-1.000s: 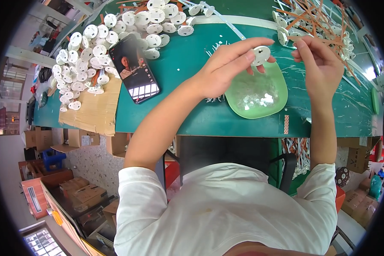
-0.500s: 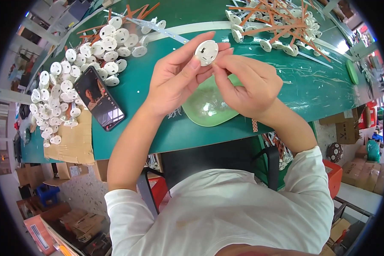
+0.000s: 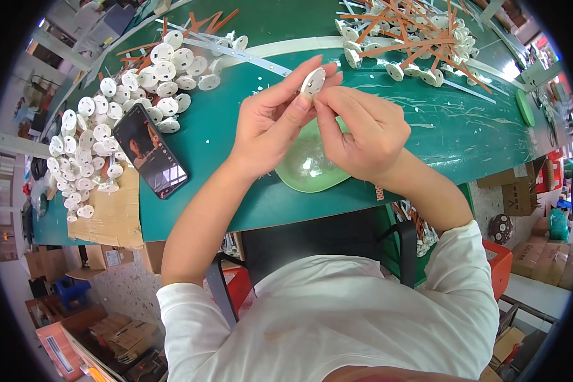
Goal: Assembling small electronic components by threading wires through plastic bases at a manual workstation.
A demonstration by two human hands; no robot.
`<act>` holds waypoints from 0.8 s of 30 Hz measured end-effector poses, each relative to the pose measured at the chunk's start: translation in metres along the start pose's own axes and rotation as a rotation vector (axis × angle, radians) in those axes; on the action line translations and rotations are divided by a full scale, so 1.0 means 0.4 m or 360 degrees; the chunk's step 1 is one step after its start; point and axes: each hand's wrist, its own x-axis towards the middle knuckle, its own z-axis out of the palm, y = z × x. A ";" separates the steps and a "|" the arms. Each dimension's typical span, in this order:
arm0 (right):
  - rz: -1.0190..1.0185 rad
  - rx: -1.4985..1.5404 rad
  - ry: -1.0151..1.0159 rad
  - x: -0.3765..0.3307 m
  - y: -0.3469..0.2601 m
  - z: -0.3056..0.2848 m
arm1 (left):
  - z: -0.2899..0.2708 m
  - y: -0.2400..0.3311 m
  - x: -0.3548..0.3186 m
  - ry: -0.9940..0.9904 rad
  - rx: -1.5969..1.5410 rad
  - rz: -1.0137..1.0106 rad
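Note:
Between the thumb and fingers of my left hand (image 3: 261,134) is a round white plastic cap (image 3: 313,81) with small slots, tilted almost edge-on. A pale strip dotted with small yellowish squares (image 3: 254,59) runs from the upper left to behind this hand's fingers; whether it joins the cap is hidden. My right hand (image 3: 368,132) is closed in a pinch, thumb and forefinger meeting at the cap's lower right edge. Whatever lies in that pinch is too small to make out. Under both hands sits a shallow green dish (image 3: 309,175), partly covered by them.
Left of my hands, a phone (image 3: 149,151) with a lit screen leans against a heap of white caps (image 3: 102,132). Cardboard (image 3: 111,213) lies under the heap's near end. At the far right, more capped pieces and brown strips (image 3: 420,44) are piled. A chair (image 3: 305,235) stands at the table's near edge.
The cap has turned from facing up to nearly edge-on. Both hands have shifted slightly, the right one a little left and nearer. The pale strip has moved along with the left hand.

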 end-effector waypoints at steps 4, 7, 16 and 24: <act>-0.0007 0.0012 0.0023 -0.003 -0.006 0.009 | -0.007 -0.003 -0.004 -0.0048 0.0056 0.0014; -0.0002 0.0035 0.0057 -0.008 -0.003 0.009 | -0.006 0.004 -0.004 -0.0080 0.0096 0.0003; 0.0016 0.0086 0.0152 0.006 0.006 0.017 | -0.018 0.002 0.002 -0.0061 -0.0284 0.0003; -0.0007 0.0051 0.0188 0.006 0.005 0.016 | -0.011 -0.022 0.003 -0.0017 -0.0510 -0.0021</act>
